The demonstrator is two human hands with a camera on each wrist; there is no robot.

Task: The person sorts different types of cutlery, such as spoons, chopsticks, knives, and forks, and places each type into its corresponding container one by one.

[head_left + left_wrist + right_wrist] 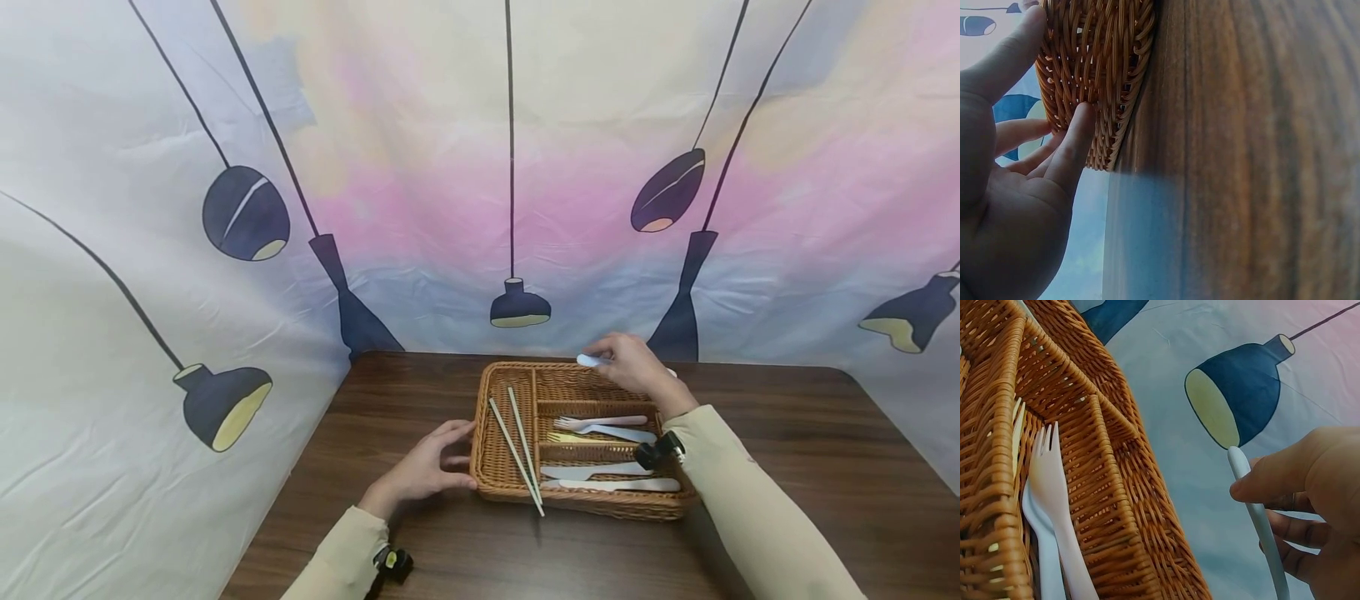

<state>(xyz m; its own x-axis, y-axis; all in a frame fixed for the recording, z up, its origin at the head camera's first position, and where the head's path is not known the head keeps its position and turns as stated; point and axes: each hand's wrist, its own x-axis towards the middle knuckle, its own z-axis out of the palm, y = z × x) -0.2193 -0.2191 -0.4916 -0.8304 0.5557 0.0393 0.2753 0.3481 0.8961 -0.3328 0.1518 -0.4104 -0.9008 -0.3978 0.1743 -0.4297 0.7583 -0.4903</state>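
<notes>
My right hand (637, 367) pinches a light blue piece of cutlery (1260, 525) between thumb and fingers, above the back of a wicker basket (615, 505). Whether it is a spoon or another kind cannot be told, as the hand covers part of it. At the basket's left side, my left hand (423, 467) touches the woven wall (1094, 69) with thumb and fingers spread. A pinkish fork (626, 421), a blue fork (622, 434) and a yellow fork (566, 438) lie in the middle compartment. Knives, including a white one (622, 484), lie in the front compartment.
Two pale green chopsticks (516, 454) slant across the basket's left compartment, their near ends over the front rim. The basket stands on a dark wooden table (420, 550). Behind the table hangs a cloth (442, 208) printed with lamps.
</notes>
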